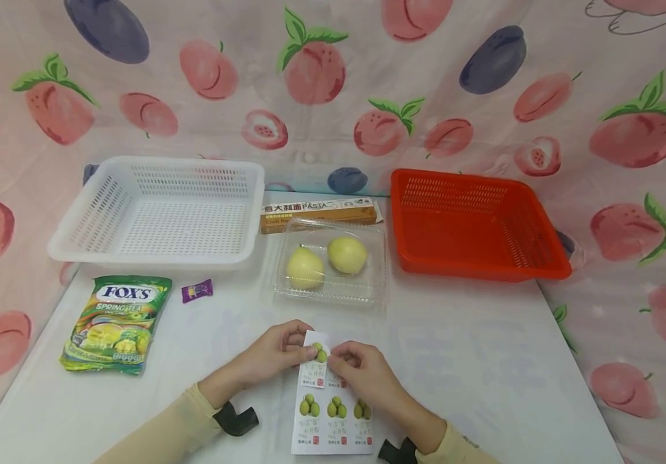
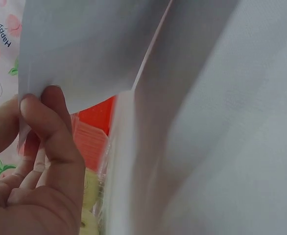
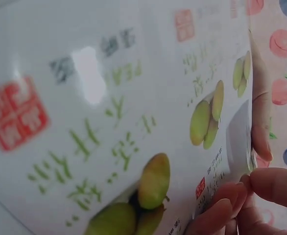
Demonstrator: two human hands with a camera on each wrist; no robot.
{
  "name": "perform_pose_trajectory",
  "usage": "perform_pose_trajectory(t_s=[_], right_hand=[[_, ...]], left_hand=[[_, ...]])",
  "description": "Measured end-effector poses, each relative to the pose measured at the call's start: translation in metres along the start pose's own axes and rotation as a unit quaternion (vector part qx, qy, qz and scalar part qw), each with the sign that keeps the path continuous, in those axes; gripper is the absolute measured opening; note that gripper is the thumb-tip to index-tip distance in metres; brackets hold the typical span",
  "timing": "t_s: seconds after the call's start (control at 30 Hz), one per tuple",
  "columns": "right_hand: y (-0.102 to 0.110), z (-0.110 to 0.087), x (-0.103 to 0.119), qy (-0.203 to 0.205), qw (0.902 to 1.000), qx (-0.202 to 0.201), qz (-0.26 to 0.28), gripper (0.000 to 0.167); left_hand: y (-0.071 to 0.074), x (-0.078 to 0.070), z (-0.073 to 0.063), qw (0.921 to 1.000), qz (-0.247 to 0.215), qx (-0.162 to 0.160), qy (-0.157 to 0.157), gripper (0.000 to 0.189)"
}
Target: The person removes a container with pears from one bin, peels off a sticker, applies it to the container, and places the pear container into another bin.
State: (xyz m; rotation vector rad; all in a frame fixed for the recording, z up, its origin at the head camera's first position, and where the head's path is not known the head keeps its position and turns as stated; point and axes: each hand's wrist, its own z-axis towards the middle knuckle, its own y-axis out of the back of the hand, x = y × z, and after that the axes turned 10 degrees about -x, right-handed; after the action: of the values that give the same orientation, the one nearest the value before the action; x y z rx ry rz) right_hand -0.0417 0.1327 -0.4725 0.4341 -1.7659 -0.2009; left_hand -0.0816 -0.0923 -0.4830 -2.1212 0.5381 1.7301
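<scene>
A white sheet of stickers point(image 1: 333, 444) with green fruit pictures, green writing and red seals is held up over the near middle of the table. My left hand point(image 1: 277, 351) pinches its upper left edge; in the left wrist view that hand point(image 2: 48, 161) has thumb and fingers on the paper's edge. One sticker point(image 1: 313, 377) at the top left stands out over the sheet, tilted slightly against it. The fingertips of my right hand point(image 1: 370, 380) pinch near this sticker's right edge. How far the sticker is lifted off, I cannot tell.
Behind the sheet is a clear plastic box point(image 1: 368, 293) with two yellow pears point(image 1: 304, 267). A white basket point(image 1: 156, 261) and a candy bag point(image 1: 115, 325) lie left, with a small purple candy point(image 1: 196, 291). A pasta box point(image 1: 321, 214) and red basket point(image 1: 484, 270) stand behind.
</scene>
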Motion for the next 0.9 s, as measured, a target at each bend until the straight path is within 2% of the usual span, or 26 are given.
perform_pose_trajectory(t_s=[0.47,0.67,0.8,0.9], right_hand=[[0.002,-0.001,0.002,-0.019,0.9998,0.002,0.008,0.026],[0.005,-0.001,0.001,-0.024,0.9997,-0.003,0.008,0.025],[0.006,-0.001,0.001,-0.017,0.9998,-0.012,0.005,0.025],[0.009,0.000,0.001,-0.011,0.9998,-0.015,0.000,0.025]], left_hand=[[0.016,0.010,-0.008,0.9988,0.040,-0.025,0.016,0.041],[0.022,0.010,-0.012,0.9963,0.069,-0.049,0.016,0.047],[0.026,0.011,-0.012,0.9906,0.119,-0.067,0.006,0.045],[0.029,0.012,-0.013,0.9803,0.179,-0.083,-0.009,0.040]])
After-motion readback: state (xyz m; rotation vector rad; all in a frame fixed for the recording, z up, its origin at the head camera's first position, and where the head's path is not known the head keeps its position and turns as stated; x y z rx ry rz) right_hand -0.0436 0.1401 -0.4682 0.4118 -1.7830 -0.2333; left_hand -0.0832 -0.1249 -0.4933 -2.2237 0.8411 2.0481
